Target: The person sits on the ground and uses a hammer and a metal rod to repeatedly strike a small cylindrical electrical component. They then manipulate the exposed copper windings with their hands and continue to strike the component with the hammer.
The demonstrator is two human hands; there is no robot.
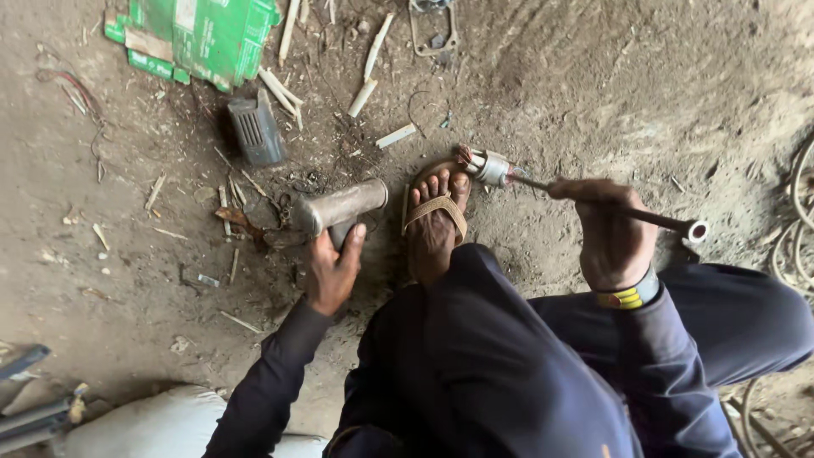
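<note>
Gripping a hammer (343, 206), the left hand (333, 270) holds it head leftward. The right hand (609, 237) fists a rod (593, 202) angled left toward the sandalled foot (434, 225).

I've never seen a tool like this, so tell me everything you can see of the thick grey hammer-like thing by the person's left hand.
The hammer has a thick, roughly cylindrical head of dull grey metal, dusty and worn, flaring slightly at its right end. It lies nearly level, tilted up to the right, just above the dirt ground. The left hand closes its grip on the short handle beneath the head, which is mostly hidden. It sits left of the sandalled foot, apart from it.
</note>
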